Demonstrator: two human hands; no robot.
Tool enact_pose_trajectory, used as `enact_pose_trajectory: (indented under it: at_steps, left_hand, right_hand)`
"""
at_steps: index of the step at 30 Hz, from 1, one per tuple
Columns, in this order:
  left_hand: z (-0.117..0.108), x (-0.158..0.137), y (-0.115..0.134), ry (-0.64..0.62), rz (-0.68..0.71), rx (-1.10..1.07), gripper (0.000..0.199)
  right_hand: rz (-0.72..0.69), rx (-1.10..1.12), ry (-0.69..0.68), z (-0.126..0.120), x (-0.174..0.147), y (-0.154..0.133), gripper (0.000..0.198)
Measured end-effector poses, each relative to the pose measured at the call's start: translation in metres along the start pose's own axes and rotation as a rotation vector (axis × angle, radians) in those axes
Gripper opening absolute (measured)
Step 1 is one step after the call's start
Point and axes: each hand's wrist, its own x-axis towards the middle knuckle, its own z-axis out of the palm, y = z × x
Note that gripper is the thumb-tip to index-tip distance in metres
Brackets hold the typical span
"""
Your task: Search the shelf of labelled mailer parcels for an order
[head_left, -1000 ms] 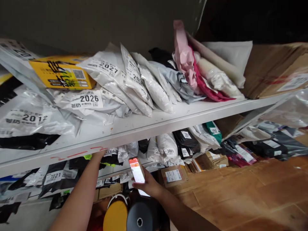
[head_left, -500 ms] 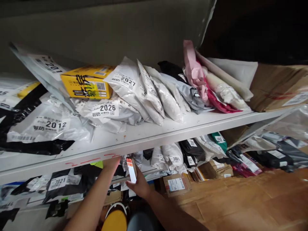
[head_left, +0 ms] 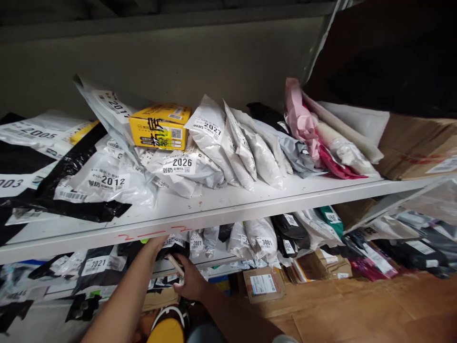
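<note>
The right hand (head_left: 191,281) was closed around a phone (head_left: 175,265), which showed nearly edge-on as a thin pale strip below the front edge of the upper shelf (head_left: 178,207). The left hand (head_left: 160,244) reached in under that same edge, just beside a black parcel (head_left: 174,245) with a white label; most of its fingers were hidden, so whether it grasped or merely touched anything could not be told. The phone was held near the black parcel, in front of the lower shelf (head_left: 218,258). Right of that parcel stood a small bag marked 2007 (head_left: 196,244), and farther right a plump white bag marked 3001 (head_left: 262,236). To the left of the left forearm lay a black bag marked 7021 (head_left: 102,267). On the upper shelf, a yellow box (head_left: 160,128) sat over a white bag marked 2026 (head_left: 183,167), with a bag marked 2027 (head_left: 210,126) leaning beside them. Farther right were a pink bag (head_left: 302,126) and, at the end, a brown cardboard box (head_left: 416,147).
</note>
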Motion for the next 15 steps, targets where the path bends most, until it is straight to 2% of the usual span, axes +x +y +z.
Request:
enact_pose_trajectory:
  at_steps: [3,7,12,15]
  left_hand:
    - [-0.001,-0.001,-0.001,-0.078,-0.037,-0.168,0.040]
    - [-0.006,-0.009,0.002,-0.133,-0.067,-0.271,0.037]
    - [-0.007,-0.024,0.000,-0.166,-0.035,-0.248,0.044]
    - [-0.007,-0.031,-0.004,-0.261,-0.032,-0.178,0.040]
  right_hand:
    - [0.039,-0.072,-0.045,-0.014,-0.001,0.001,0.095]
    - [0.088,-0.172,-0.162,-0.030,0.004,0.003,0.100]
    - [0.047,-0.273,-0.247,-0.042,0.013,0.004,0.086]
    - [0.012,-0.307,-0.279,-0.047,0.017,0.006,0.081]
